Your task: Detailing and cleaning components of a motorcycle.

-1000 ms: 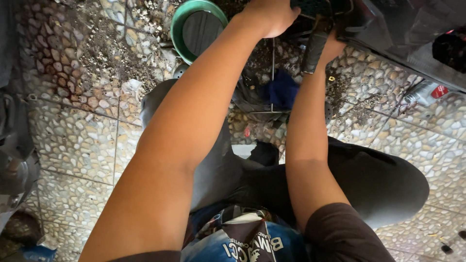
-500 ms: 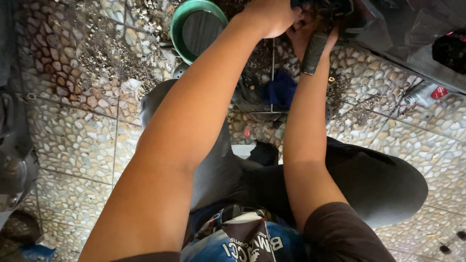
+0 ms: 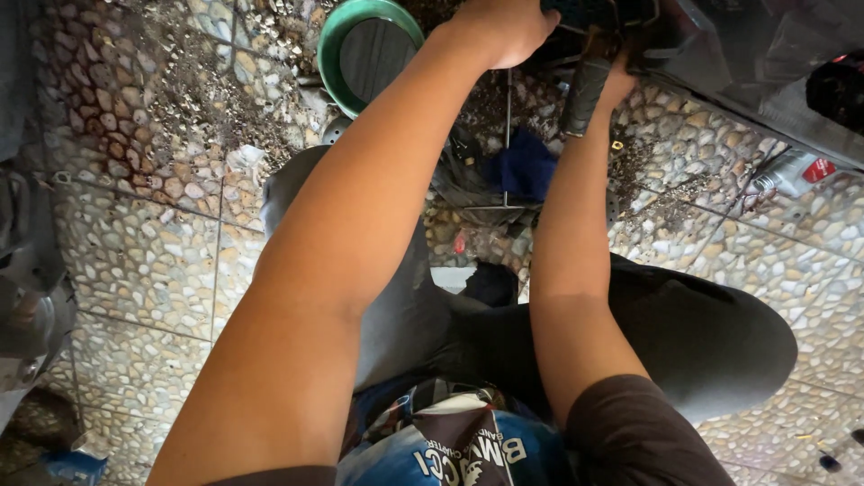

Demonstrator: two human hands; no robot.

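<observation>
Reaching to the top of the frame, the left hand (image 3: 504, 31) is curling its grip onto a black machine part (image 3: 585, 13); the right hand (image 3: 619, 79) is touching a ribbed rubber grip (image 3: 583, 94), how tightly I cannot tell, above the pebbled floor (image 3: 144, 261).

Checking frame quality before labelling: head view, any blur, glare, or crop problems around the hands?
Head view: sharp and evenly lit, no motion blur. Left hand and right hand sit at the top edge, partly cropped. The dark machine part they grip is in shadow. Mild glare on the grey panel. Wide-angle stretch enlarges the forearms.
</observation>
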